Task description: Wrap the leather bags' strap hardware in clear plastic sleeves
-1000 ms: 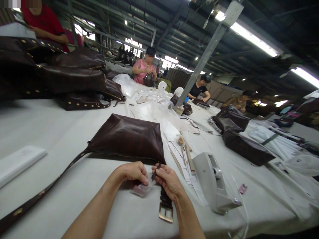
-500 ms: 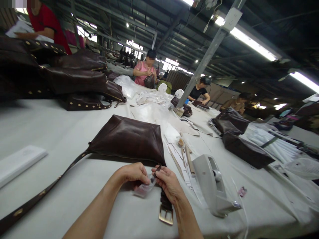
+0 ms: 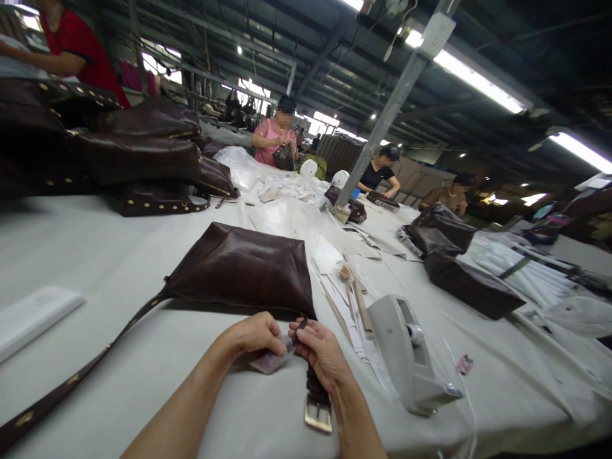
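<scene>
A dark brown leather bag [image 3: 241,268] lies on the pale table cover, its long studded strap [image 3: 122,338] running to the lower left. Just in front of the bag, my left hand [image 3: 258,335] is closed on a small clear plastic bag [image 3: 271,362]. Close beside it, my right hand [image 3: 318,347] pinches a narrow dark leather strap end near the bag's right corner. Below that hand hangs a short strap with a brass buckle [image 3: 318,414]. What sits inside the small plastic bag is too blurred to name.
A grey tape dispenser [image 3: 401,357] stands to the right, beside paper strips [image 3: 349,312]. Brown bags [image 3: 138,156] are piled at the left behind a white box [image 3: 36,319]. More bags [image 3: 471,284] lie at right. Several co-workers, one in pink [image 3: 269,137], are around the table.
The view has shifted slightly. My left hand and the small plastic bag have barely moved. At the far left, the person in red has moved their arm and the pale sheet.
</scene>
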`<state>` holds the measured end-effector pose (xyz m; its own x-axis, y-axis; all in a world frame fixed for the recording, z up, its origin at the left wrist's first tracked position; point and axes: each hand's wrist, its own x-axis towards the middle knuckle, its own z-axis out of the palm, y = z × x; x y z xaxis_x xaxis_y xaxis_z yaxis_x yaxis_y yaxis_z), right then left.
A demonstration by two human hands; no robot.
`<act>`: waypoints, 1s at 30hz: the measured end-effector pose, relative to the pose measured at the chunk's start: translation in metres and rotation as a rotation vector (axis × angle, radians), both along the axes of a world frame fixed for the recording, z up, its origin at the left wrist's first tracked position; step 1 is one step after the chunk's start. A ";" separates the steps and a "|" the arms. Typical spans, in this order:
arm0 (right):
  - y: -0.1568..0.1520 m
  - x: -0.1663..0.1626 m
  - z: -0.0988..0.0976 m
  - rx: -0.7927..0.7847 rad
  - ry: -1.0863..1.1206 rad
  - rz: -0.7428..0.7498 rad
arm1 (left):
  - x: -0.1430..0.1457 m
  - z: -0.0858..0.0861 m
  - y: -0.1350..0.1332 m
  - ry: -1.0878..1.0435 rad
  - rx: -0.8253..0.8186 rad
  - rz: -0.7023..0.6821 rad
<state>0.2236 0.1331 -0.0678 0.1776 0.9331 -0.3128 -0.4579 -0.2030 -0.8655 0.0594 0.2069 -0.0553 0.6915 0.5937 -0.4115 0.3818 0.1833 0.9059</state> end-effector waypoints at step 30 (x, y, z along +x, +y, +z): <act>0.007 0.036 -0.003 0.354 -1.384 -0.064 | 0.016 -0.011 -0.005 -0.189 -0.268 0.162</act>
<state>0.2592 0.1401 -0.0707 0.1859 0.9030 0.3873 0.7820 0.1026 -0.6147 0.0756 0.2024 -0.0666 0.6760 0.5903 -0.4411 0.1590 0.4677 0.8695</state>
